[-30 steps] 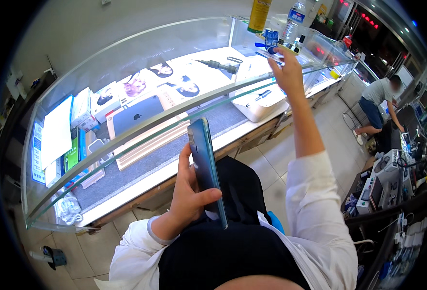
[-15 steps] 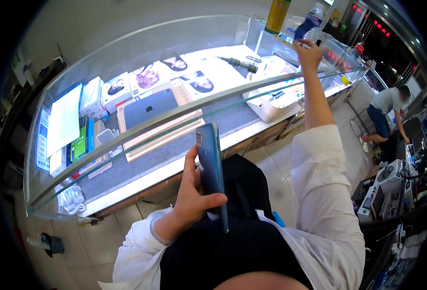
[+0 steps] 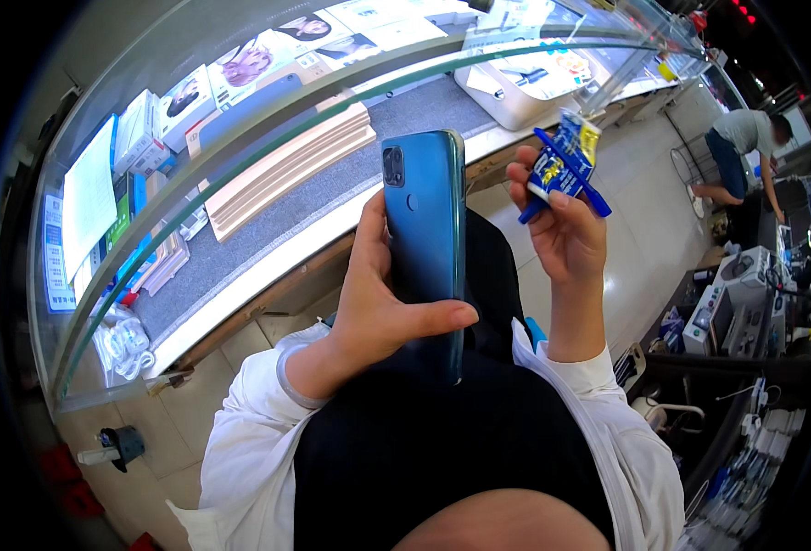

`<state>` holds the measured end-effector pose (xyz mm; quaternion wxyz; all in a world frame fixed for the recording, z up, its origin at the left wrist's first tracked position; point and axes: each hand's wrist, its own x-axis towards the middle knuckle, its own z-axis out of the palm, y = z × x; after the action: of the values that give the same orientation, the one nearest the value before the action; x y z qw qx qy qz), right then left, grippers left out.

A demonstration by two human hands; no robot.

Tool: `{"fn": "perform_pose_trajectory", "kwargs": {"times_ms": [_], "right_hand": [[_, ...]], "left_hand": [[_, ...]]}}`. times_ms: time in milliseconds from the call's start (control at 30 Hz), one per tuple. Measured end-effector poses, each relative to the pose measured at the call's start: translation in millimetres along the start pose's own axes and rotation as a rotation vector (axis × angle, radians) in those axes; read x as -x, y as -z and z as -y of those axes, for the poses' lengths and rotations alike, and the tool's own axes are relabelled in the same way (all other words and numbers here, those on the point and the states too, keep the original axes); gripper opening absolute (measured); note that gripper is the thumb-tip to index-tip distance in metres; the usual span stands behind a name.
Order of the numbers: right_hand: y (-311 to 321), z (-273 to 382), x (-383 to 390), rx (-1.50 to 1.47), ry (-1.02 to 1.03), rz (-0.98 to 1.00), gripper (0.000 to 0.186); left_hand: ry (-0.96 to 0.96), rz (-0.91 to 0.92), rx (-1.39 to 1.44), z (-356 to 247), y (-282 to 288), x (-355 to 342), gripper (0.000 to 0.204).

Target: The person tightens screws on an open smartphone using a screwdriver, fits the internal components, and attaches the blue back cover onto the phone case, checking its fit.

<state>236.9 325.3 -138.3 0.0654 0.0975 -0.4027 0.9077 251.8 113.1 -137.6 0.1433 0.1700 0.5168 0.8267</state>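
My left hand (image 3: 382,298) is closed around a blue smartphone (image 3: 426,216). The phone stands nearly upright in front of my body, its glossy back with the camera block showing. Off to its right is my raised right hand (image 3: 566,225), gripping a small blue and yellow printed packet (image 3: 561,165) with slim blue plastic sticks across it; I cannot make out exactly what kind it is. Both hands are between my dark top and the glass display case (image 3: 350,78), and a gap separates the packet from the phone.
Inside the lit case are boxes (image 3: 185,106), a stack of pale trays (image 3: 286,165), a white bin (image 3: 506,96) and coiled white cables (image 3: 123,347). A person (image 3: 740,151) bends over a cluttered bench at the right. Nearer stand bench devices (image 3: 708,317). A dark bucket-like object (image 3: 125,447) is on the floor.
My right hand has come back from above the far end of the case with the blue and yellow packet. The phone has risen and turned, showing more of its back. My view has tilted down.
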Motion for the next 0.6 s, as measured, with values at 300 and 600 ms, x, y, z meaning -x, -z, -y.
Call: {"fn": "perform_pose_trajectory", "kwargs": {"times_ms": [300,600], "right_hand": [[-26,-21,22,-0.303,-0.107,0.118,0.04],[-45,-10,18,-0.054,0.171,-0.053,0.032]], "left_hand": [[0.201,0.105,0.362,-1,-6,0,0.051],[-0.093,0.029,0.145,-4,-12,-6,0.04]]}}
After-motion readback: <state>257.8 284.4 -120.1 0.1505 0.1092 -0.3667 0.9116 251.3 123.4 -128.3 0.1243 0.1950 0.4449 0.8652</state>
